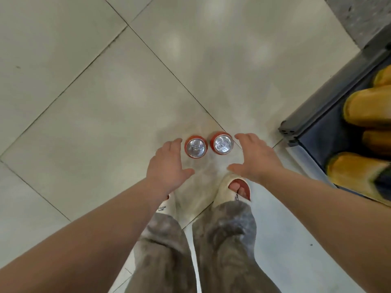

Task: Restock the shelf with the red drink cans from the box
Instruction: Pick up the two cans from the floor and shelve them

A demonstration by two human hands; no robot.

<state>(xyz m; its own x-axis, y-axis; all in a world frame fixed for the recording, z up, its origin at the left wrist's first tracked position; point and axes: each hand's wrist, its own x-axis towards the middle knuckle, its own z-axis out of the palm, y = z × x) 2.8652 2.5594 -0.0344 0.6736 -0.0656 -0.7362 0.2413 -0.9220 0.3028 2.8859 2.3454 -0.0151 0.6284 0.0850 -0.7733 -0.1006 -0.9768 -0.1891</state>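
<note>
Two red drink cans stand upright side by side on the tiled floor, seen from above with their silver tops showing: the left can [196, 147] and the right can [222, 143]. My left hand [167, 163] hovers just left of the left can with fingers spread and holds nothing. My right hand [255, 157] hovers just right of the right can, fingers also spread and empty. Neither hand visibly touches a can. No box shows in this view.
A dark shelf edge [330, 96] runs along the right side, with yellow packages [368, 106] on it. My feet in pale sandals [230, 191] stand just behind the cans. Pale floor tiles [105, 102] fill the rest of the view.
</note>
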